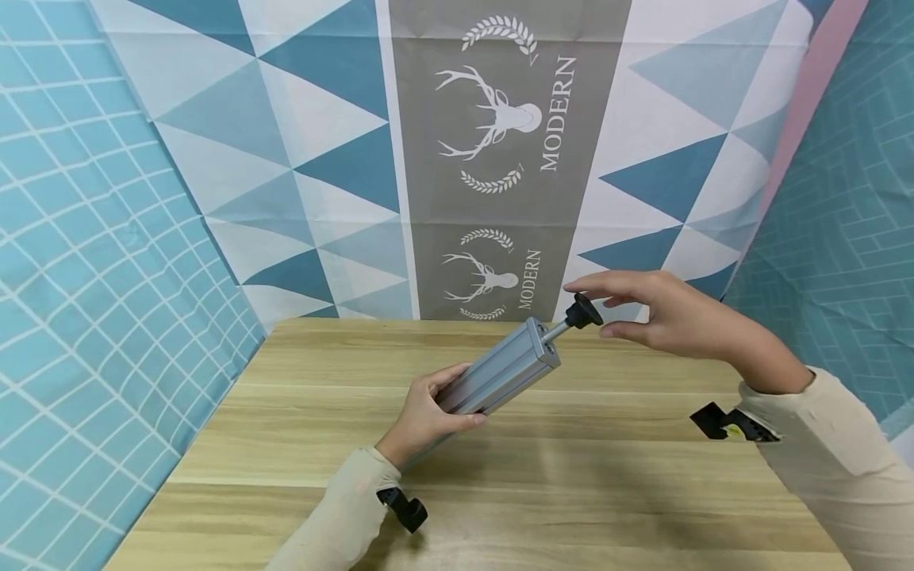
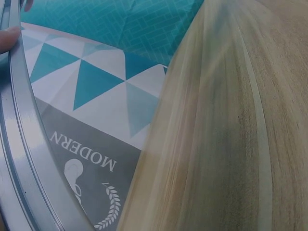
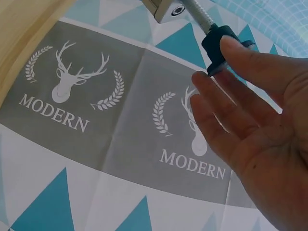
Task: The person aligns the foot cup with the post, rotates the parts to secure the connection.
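A long square-sided grey metal profile is held tilted above the table, its capped end pointing up and right. From that end a thin metal rod sticks out, threaded in the right wrist view, with a black foot on its tip. My left hand grips the profile around its lower part. My right hand is at the black foot, fingers loosely spread around it, not closed. In the right wrist view the thumb overlaps the foot; firm contact cannot be told.
A wood-grain table lies below the hands. Behind it hangs a patterned cloth with deer prints. Blue tiled-pattern sheets flank the sides. Black wrist mounts jut from both sleeves.
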`<state>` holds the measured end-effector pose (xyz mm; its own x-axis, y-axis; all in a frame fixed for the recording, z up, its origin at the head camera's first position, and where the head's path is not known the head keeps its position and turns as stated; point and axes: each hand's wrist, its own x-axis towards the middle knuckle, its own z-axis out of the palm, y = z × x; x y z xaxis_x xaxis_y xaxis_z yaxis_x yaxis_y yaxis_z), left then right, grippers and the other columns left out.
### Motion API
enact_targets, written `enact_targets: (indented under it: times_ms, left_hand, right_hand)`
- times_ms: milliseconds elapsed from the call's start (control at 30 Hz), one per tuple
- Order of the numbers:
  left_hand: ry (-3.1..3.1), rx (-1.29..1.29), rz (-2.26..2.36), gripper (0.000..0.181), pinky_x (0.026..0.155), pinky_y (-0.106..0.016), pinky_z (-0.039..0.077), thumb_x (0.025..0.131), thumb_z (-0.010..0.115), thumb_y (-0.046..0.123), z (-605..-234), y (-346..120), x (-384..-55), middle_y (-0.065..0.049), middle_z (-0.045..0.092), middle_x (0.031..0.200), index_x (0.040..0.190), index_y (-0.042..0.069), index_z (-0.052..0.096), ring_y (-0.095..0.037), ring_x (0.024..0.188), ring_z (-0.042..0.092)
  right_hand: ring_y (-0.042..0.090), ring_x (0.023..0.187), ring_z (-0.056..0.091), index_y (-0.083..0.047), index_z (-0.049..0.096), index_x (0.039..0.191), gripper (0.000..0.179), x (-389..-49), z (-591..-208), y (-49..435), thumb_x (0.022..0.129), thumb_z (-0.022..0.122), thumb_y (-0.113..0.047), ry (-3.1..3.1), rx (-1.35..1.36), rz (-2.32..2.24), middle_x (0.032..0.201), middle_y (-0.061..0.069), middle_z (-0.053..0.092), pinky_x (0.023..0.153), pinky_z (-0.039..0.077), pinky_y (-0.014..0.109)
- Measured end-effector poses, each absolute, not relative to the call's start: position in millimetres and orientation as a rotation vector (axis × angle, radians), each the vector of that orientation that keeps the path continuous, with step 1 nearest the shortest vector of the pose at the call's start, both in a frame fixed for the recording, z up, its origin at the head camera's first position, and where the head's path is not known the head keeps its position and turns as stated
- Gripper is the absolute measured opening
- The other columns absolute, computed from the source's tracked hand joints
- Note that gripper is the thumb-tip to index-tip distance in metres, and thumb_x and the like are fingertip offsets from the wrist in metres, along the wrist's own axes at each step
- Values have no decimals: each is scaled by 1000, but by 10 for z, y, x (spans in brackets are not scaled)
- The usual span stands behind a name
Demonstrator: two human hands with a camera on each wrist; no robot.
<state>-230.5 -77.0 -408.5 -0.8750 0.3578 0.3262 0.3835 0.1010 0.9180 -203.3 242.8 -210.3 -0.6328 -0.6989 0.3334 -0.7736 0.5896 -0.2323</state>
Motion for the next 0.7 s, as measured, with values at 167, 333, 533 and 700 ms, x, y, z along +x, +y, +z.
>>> enact_targets:
  times_ms: [167, 333, 533, 700]
  left_hand:
    - [-2296, -797, -1964, 70, 90, -39, 45, 69, 86, 14, -4082, -776, -2300, -7, 60, 129, 133, 14, 58, -22, 110, 58]
    - [-2286, -831, -1970, 70, 90, -37, 45, 70, 86, 14, -4077, -783, -2295, -8, 60, 129, 134, 13, 57, -22, 110, 58]
    - [-2292, -823, -1973, 71, 90, -37, 45, 69, 86, 15, -4072, -777, -2291, -7, 60, 129, 134, 14, 58, -22, 110, 58]
    - [-2285, -813, -1988, 70, 90, -36, 45, 69, 87, 15, -4084, -775, -2299, -6, 61, 128, 133, 14, 58, -21, 110, 58]
  right_hand:
    - [12, 100, 64, -11, 58, 132, 62, -2044, -2101, 2408, 75, 76, 6, -2561, 1259, 505, 121, 0, 64, 76, 53, 31]
    - [8, 86, 66, -8, 60, 129, 44, -2033, -2104, 2380, 86, 71, -10, -2671, 1106, 559, 94, -8, 70, 69, 51, 30]
    - [7, 75, 65, -3, 65, 120, 36, -2035, -2110, 2349, 94, 63, -27, -2793, 906, 657, 86, -5, 71, 61, 49, 29]
    - [15, 90, 68, -5, 61, 128, 46, -2033, -2109, 2365, 89, 68, -29, -2783, 940, 625, 102, 3, 72, 72, 52, 37]
